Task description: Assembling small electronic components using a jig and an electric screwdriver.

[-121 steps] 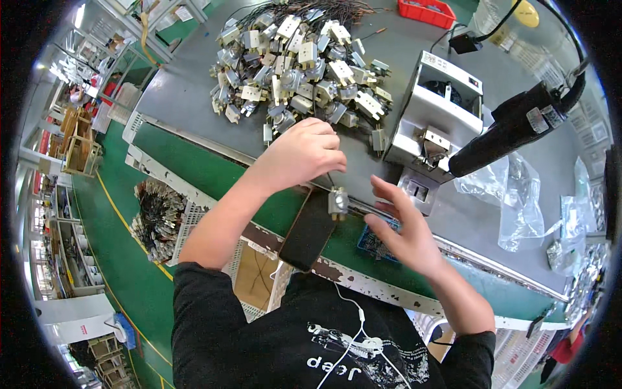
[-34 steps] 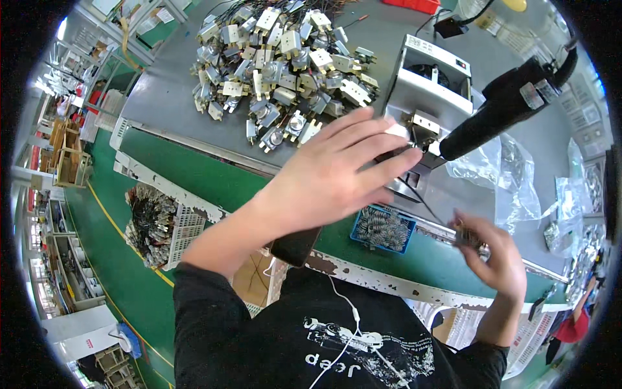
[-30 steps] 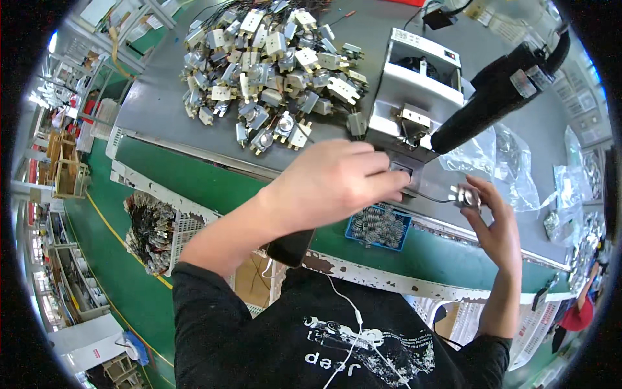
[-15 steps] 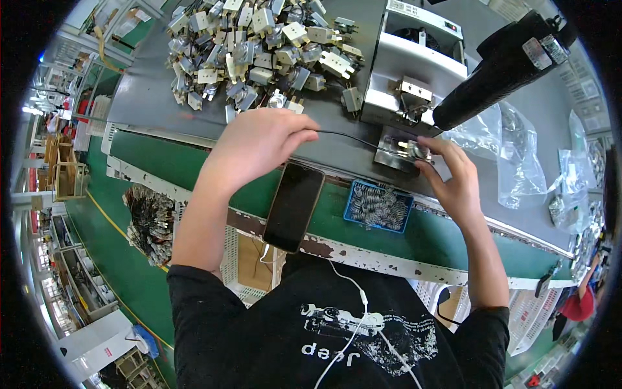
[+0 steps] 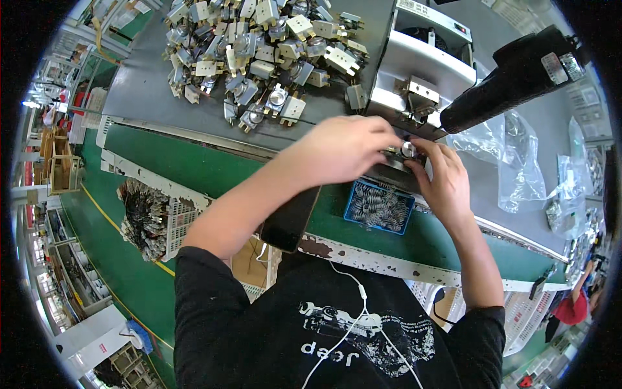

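Beside the bench machine (image 5: 414,61), a small metal part with a round shiny knob (image 5: 408,150) sits on a metal block at its front. From the right, my right hand (image 5: 446,178) pinches this part between thumb and fingers. My left hand (image 5: 350,150) reaches across from the left. Its fingers are drawn together at the part's left side, slightly blurred, and hide what they grip. A thick black cylinder (image 5: 505,81) slants down close behind my right hand. Below both hands lies a blue tray of small metal springs (image 5: 379,207).
A large heap of metal-and-white switch-like parts (image 5: 262,58) covers the bench's far left. A phone (image 5: 288,223) lies on the green front strip, partly under my left forearm. Clear plastic bags (image 5: 518,159) lie at the right. A bundle of wired parts (image 5: 144,220) sits lower left.
My left hand has moved right, from pulling a black wire out to the left, to the part beside my right hand. My right hand stays at the part.
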{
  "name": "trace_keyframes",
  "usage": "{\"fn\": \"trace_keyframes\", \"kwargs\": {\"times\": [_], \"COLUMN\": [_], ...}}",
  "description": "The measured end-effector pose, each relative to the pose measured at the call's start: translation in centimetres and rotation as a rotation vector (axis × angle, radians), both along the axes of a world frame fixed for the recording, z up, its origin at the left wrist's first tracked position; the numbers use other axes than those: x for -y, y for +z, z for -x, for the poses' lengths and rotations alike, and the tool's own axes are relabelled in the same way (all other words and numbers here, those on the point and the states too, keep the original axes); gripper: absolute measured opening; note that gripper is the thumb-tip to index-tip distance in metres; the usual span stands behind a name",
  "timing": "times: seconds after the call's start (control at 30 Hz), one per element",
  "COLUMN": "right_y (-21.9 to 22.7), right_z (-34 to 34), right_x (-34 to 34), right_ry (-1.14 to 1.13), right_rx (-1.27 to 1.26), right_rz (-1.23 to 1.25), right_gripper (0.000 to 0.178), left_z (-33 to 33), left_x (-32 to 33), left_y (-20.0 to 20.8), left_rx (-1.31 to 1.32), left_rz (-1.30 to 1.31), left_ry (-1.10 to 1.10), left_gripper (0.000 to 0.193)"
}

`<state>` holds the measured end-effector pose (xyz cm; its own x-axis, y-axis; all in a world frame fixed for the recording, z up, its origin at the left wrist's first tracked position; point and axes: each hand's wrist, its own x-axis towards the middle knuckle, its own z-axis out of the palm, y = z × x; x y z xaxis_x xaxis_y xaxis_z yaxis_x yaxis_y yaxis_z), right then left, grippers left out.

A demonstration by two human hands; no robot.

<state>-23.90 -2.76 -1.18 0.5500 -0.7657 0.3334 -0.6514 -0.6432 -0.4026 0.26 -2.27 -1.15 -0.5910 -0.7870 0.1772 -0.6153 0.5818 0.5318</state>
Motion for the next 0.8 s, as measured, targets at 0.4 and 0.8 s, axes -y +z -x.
{"fn": "trace_keyframes", "kwargs": {"times": [0.4,0.8], "right_y": [8.5,11.0], "right_z": [0.3,1.8], "right_x": [7.7,5.1], "right_ry": [0.158,0.390], "right_rx": [0.857,0.991], "right_rz": [-0.044,0.140], "right_gripper": [0.050,0.065], "left_z": [2.2,2.3], "left_x": [1.1,1.1], "left_y": [-3.1,-2.7], "left_rx": [-0.147,-0.128], "left_rz": [0.165,0.215], "left_ry": [0.047,0.021], "left_gripper": [0.026,0.025]}}
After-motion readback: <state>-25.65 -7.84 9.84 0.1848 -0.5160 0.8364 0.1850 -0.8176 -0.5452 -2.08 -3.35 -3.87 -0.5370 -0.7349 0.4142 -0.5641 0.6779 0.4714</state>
